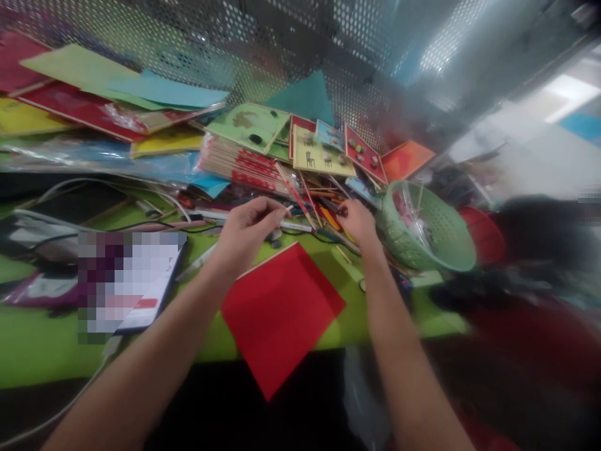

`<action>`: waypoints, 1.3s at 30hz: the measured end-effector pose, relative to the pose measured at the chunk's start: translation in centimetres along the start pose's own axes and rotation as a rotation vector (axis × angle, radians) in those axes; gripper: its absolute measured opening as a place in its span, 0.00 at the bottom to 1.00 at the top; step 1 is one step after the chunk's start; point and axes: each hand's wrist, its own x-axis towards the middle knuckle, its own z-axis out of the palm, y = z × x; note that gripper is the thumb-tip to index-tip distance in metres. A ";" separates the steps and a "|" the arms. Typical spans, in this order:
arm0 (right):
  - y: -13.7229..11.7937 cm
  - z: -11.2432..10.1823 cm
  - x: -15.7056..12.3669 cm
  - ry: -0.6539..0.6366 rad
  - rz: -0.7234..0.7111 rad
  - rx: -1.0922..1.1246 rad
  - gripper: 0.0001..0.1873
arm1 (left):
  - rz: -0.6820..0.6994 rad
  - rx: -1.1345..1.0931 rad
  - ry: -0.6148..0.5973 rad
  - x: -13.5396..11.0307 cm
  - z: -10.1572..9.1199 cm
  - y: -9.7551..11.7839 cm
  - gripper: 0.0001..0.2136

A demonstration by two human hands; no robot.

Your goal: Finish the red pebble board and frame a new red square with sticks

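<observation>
My left hand [253, 228] is over the middle of the table, thumb and fingers pinched on a thin pale stick [290, 208] whose end pokes out past the fingertips. To the right, my right hand [357, 220] reaches into a jumble of sticks and tools, its fingers closed beside a dark, slim object [331, 204]. What those fingers grip is too blurred to name. Between my forearms lies a red square sheet [284, 313], one corner hanging over the front table edge. A thin wooden strip [267, 260] runs along its upper left edge.
Left of my arm sits a tablet or phone [162, 282] with a lit screen and a white cable [89, 382]. Bundled wooden sticks [241, 164] and picture cards [322, 153] crowd the back against a perforated metal panel [263, 37]. A green basket [451, 241] stands right.
</observation>
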 end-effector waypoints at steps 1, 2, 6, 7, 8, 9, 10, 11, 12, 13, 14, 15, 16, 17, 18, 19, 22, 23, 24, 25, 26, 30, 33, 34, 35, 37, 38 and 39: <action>-0.1 0.0 -0.1 0.002 -0.003 -0.017 0.12 | -0.001 -0.001 0.001 0.0 0.0 0.0 0.06; -0.3 0.0 -0.1 0.000 -0.010 -0.033 0.12 | 0.002 -0.002 0.002 0.0 0.0 0.0 0.06; -2.0 0.2 -0.7 -0.049 -0.023 -0.123 0.10 | 0.021 -0.001 -0.004 0.1 0.0 -0.1 0.07; -2.6 0.4 -0.9 -0.057 -0.015 -0.154 0.11 | 0.024 -0.002 -0.007 0.1 0.0 -0.1 0.07; -3.1 0.6 -1.1 -0.058 -0.006 -0.185 0.11 | 0.024 0.000 -0.010 0.1 0.0 -0.1 0.07; -3.6 0.8 -1.2 -0.051 -0.001 -0.213 0.11 | 0.024 0.002 -0.012 0.0 0.0 -0.1 0.07; -4.1 0.9 -1.4 -0.041 0.000 -0.231 0.12 | 0.022 0.006 -0.013 0.0 0.0 -0.1 0.07; -4.4 1.1 -1.5 -0.032 -0.005 -0.238 0.12 | 0.019 0.010 -0.015 0.0 0.0 -0.1 0.07; -4.6 1.1 -1.5 -0.022 -0.009 -0.236 0.12 | 0.018 0.014 -0.016 0.0 0.0 -0.1 0.08; -4.8 1.0 -1.5 -0.007 -0.002 -0.230 0.13 | 0.016 0.018 -0.020 0.0 0.0 0.0 0.08; -4.8 0.9 -1.5 0.010 0.016 -0.219 0.13 | 0.016 0.020 -0.022 0.0 0.0 0.0 0.08; -4.7 0.6 -1.5 0.026 0.036 -0.204 0.14 | 0.014 0.021 -0.024 0.0 0.0 0.1 0.08; -4.5 0.3 -1.4 0.039 0.054 -0.187 0.15 | 0.010 0.021 -0.027 0.0 0.0 0.1 0.08; -4.2 0.0 -1.3 0.048 0.063 -0.167 0.15 | 0.006 0.018 -0.030 0.1 0.0 0.1 0.09; -3.8 -0.3 -1.2 0.051 0.062 -0.141 0.14 | 0.001 0.013 -0.033 0.1 -0.1 0.1 0.09; -3.4 -0.6 -1.0 0.052 0.053 -0.110 0.14 | -0.003 0.005 -0.035 0.1 -0.1 0.0 0.09; -2.1 -1.1 -0.6 0.079 0.044 0.027 0.11 | -0.004 -0.025 -0.035 0.2 -0.1 -0.3 0.09; -1.7 -1.1 -0.5 0.097 0.049 0.084 0.10 | -0.006 -0.037 -0.035 0.2 -0.1 -0.4 0.09; -1.3 -1.2 -0.5 0.119 0.053 0.144 0.09 | -0.010 -0.047 -0.038 0.3 -0.1 -0.4 0.09; -1.0 -1.3 -0.4 0.144 0.049 0.202 0.09 | -0.015 -0.056 -0.043 0.3 -0.1 -0.5 0.09; -0.8 -1.4 -0.4 0.173 0.040 0.259 0.09 | -0.020 -0.064 -0.049 0.3 -0.1 -0.5 0.09; -0.6 -2.1 -0.5 0.284 0.013 0.504 0.09 | -0.045 -0.105 -0.060 0.3 -0.2 -0.1 0.09; -0.9 -2.5 -0.4 0.315 0.067 0.799 0.08 | -0.085 -0.156 -0.063 0.2 -0.1 0.2 0.10; -1.1 -2.5 -0.3 0.310 0.087 0.909 0.07 | -0.098 -0.171 -0.065 0.2 0.0 0.4 0.11; -1.2 -2.6 -0.3 0.304 0.094 1.014 0.07 | -0.110 -0.185 -0.065 0.2 0.1 0.5 0.11; -1.5 -2.7 -0.2 0.300 0.053 1.184 0.07 | -0.134 -0.210 -0.060 0.3 0.3 0.7 0.12; -1.8 -2.7 -0.3 0.300 0.012 1.239 0.08 | -0.142 -0.220 -0.059 0.4 0.5 0.9 0.13; -2.1 -2.8 -0.4 0.296 -0.030 1.273 0.08 | -0.143 -0.227 -0.059 0.5 0.7 1.0 0.12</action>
